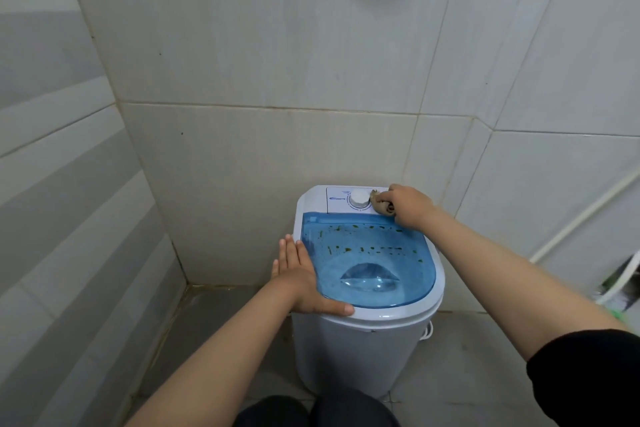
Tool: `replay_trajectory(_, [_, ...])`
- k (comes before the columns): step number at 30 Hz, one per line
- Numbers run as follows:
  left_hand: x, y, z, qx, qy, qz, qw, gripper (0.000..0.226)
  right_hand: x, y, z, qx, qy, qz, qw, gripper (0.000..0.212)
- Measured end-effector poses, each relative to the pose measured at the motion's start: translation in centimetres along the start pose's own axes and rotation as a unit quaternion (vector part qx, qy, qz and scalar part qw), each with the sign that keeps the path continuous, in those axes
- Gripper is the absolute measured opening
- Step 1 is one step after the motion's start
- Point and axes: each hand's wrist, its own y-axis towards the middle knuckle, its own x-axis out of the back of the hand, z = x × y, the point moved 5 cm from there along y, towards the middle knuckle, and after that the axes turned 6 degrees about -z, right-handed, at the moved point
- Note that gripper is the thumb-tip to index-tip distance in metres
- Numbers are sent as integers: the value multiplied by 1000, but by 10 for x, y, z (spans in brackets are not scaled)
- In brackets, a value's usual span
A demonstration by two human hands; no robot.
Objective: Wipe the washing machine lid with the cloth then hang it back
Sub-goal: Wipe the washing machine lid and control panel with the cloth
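A: Where are we keeping the small crumpled brownish cloth (381,206)?

B: We are pressing it onto the white control panel (341,200) at the back of the machine, just right of the round white dial (358,199). Our right hand (410,206) is closed around it, fingers bunched down on the fabric.

A: And the translucent blue plastic lid (367,265)?

B: It is lying shut on the small white round washing machine (363,350), and dark greenish specks (360,248) are showing in rows across its back half, though we cannot tell whether they are sitting on top or underneath. Our left hand (304,279) is lying flat and open, fingers together, on the machine's left rim, thumb along the front edge, seemingly steadying it.

A: So which step are we in?

B: We are judging it as the wiping, probably early, since the cloth is working the panel and the specks are looking untouched. Next we are needing to draw the cloth forward over the blue surface with firm pressure. The hanging place is not showing among the grey wall tiles (270,156).
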Motion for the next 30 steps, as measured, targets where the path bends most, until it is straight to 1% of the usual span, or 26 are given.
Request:
replay_trajectory(5, [1,0,-1,3,-1,-1,1000,161,-5,-30,-7,-11,1,5,1000,57])
replay_trajectory(11, [2,-2,0,1,-6,-7,1000,162,-7,-63,-7,-37,12,-3,999,62])
replay_trajectory(16, [2,-3,0,-10,-13,-13,1000,162,-7,-93,6,-48,-10,-25,998,53])
replay_trajectory(26, [2,-5,-1,-5,-14,-15,1000,162,-8,-153,34,-78,-21,-37,996,52])
replay_trajectory(30, [3,-6,-1,-6,-17,-15,1000,161,-9,-168,41,-91,-1,-23,996,50])
